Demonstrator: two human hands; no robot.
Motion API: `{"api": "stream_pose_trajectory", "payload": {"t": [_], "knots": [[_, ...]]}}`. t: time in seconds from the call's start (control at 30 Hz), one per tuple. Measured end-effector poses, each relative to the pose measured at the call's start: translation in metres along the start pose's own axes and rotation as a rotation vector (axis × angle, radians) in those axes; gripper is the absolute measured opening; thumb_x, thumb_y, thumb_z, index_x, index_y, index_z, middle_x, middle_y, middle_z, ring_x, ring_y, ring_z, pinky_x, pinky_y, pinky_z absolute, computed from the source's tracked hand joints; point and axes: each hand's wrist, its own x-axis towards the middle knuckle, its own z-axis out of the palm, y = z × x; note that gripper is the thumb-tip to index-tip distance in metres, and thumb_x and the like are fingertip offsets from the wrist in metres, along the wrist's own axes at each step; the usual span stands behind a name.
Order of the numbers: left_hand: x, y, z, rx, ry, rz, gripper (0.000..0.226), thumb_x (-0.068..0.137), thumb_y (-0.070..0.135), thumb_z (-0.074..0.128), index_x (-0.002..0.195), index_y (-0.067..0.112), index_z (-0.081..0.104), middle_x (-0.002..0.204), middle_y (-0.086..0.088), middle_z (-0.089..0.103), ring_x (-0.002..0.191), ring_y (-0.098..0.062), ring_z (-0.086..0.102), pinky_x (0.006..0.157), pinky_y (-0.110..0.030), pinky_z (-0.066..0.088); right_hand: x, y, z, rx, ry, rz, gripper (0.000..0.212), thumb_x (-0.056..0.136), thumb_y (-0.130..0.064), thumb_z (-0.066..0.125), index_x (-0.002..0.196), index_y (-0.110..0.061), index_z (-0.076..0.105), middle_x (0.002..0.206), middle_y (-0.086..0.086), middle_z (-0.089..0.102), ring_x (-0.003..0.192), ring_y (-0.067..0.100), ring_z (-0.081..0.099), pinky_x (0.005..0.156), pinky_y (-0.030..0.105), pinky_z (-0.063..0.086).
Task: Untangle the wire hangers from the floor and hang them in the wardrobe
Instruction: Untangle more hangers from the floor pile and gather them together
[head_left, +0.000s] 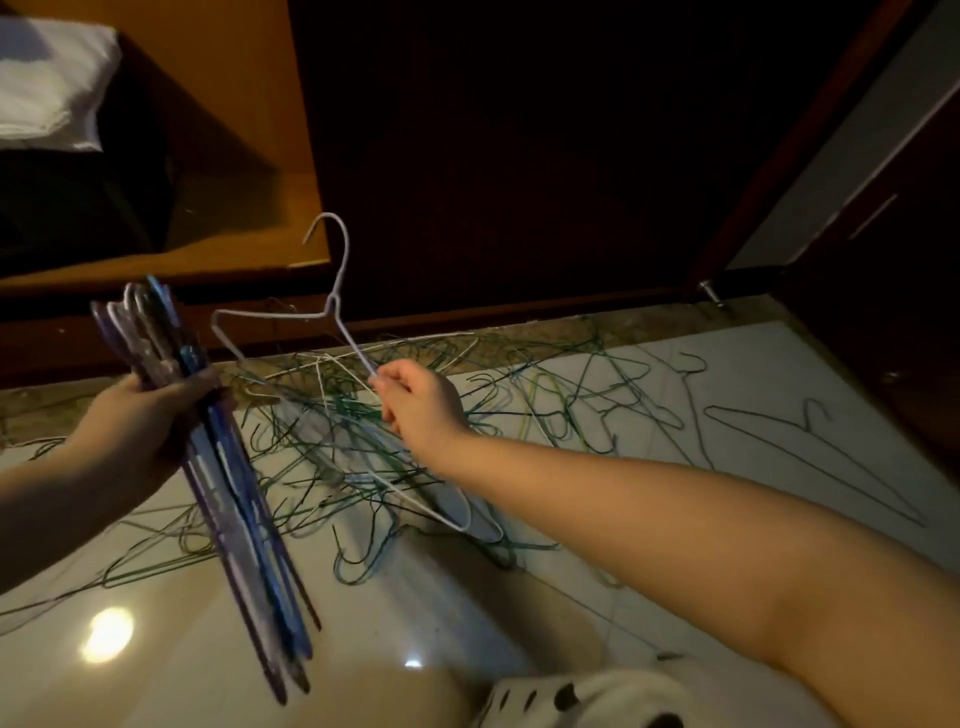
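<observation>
White wire catches the eye: a single white hanger is held up above the pile, hook uppermost, in front of the dark open wardrobe. The right hand pinches its sloping arm between thumb and fingertips. The left hand has its fingers curled round a bundle of blue and purple hangers, held slanting, hooks up. A tangle of green and white hangers sprawls along the far edge of the floor, beside the wardrobe sill. One dark hanger lies apart near the floor's right edge.
</observation>
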Motion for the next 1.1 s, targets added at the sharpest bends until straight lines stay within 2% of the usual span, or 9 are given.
{"api": "stream_pose_trajectory", "payload": {"t": [0.1,0.2,0.4,0.53,0.63,0.77,0.87,0.97,1.1], "knots": [[-0.015,0.024,0.024,-0.073,-0.021,0.050,0.014,0.090,0.007,0.055,0.099,0.019,0.055,0.089,-0.003,0.059,0.075,-0.012,0.063,0.070,-0.029,0.057,-0.011,-0.027,0.001,0.045,-0.030,0.081,0.022,0.097,-0.022,0.045,0.106,-0.009,0.060,0.060,-0.003,0.053,0.055,0.014,0.049,0.061,0.032,0.044],[-0.028,0.051,0.036,-0.120,0.010,0.107,0.018,0.088,0.006,0.057,0.092,0.023,0.054,0.085,-0.002,0.058,0.071,-0.011,0.062,0.064,-0.028,0.054,-0.023,-0.057,0.007,0.057,-0.068,0.090,0.023,0.099,-0.020,0.040,0.113,-0.009,0.055,0.062,-0.002,0.054,0.053,0.011,0.050,0.054,0.024,0.041],[-0.057,0.089,0.031,-0.198,0.085,0.210,0.014,0.089,0.002,0.056,0.083,0.014,0.051,0.066,-0.006,0.059,0.044,-0.007,0.060,0.048,-0.021,0.053,-0.043,-0.123,0.020,0.176,0.011,-0.061,0.013,0.098,-0.018,0.041,0.094,-0.014,0.053,0.059,-0.001,0.053,0.050,0.012,0.050,0.063,0.033,0.044],[-0.053,0.094,0.017,-0.263,0.126,0.199,0.012,0.088,0.004,0.058,0.086,0.014,0.052,0.070,-0.006,0.054,0.047,-0.010,0.058,0.051,-0.024,0.052,-0.041,-0.157,0.026,0.335,0.133,-0.162,0.015,0.098,-0.017,0.042,0.100,-0.012,0.056,0.056,-0.002,0.049,0.038,0.001,0.043,0.048,0.019,0.038],[-0.018,0.093,0.006,-0.260,0.185,0.210,0.014,0.087,0.004,0.059,0.084,0.016,0.053,0.068,-0.005,0.054,0.054,-0.012,0.056,0.053,-0.026,0.051,-0.002,-0.166,0.052,0.336,0.144,-0.197,0.010,0.097,-0.015,0.044,0.091,-0.015,0.053,0.054,-0.003,0.048,0.036,0.001,0.042,0.044,0.017,0.033],[0.046,0.075,-0.015,-0.233,0.223,0.238,0.011,0.087,0.004,0.058,0.086,0.013,0.054,0.060,-0.003,0.057,0.055,-0.016,0.055,0.060,-0.032,0.049,0.060,-0.139,0.117,0.340,0.051,-0.140,0.021,0.096,-0.013,0.045,0.076,-0.020,0.051,0.055,-0.002,0.047,0.042,0.004,0.041,0.047,0.018,0.032],[0.074,0.071,-0.035,-0.184,0.260,0.220,0.009,0.087,0.007,0.060,0.089,0.015,0.057,0.068,-0.003,0.057,0.061,-0.015,0.058,0.064,-0.032,0.051,0.077,-0.115,0.148,0.325,-0.055,-0.031,0.017,0.097,-0.016,0.044,0.083,-0.020,0.053,0.060,-0.002,0.048,0.051,0.008,0.042,0.049,0.017,0.035],[0.086,0.089,-0.049,-0.091,0.267,0.222,0.006,0.087,0.010,0.061,0.088,0.016,0.059,0.072,-0.004,0.059,0.066,-0.016,0.059,0.067,-0.032,0.052,0.088,-0.114,0.154,0.280,-0.147,-0.004,0.018,0.096,-0.019,0.046,0.082,-0.022,0.056,0.062,-0.004,0.051,0.056,0.007,0.046,0.057,0.022,0.037],[0.089,0.139,-0.057,-0.115,0.275,0.217,0.013,0.088,0.004,0.058,0.080,0.014,0.057,0.068,-0.008,0.056,0.060,-0.018,0.056,0.060,-0.030,0.050,0.099,-0.147,0.153,0.266,-0.211,-0.039,0.021,0.094,-0.018,0.050,0.076,-0.026,0.056,0.065,-0.004,0.054,0.063,0.011,0.051,0.065,0.029,0.041]]}}
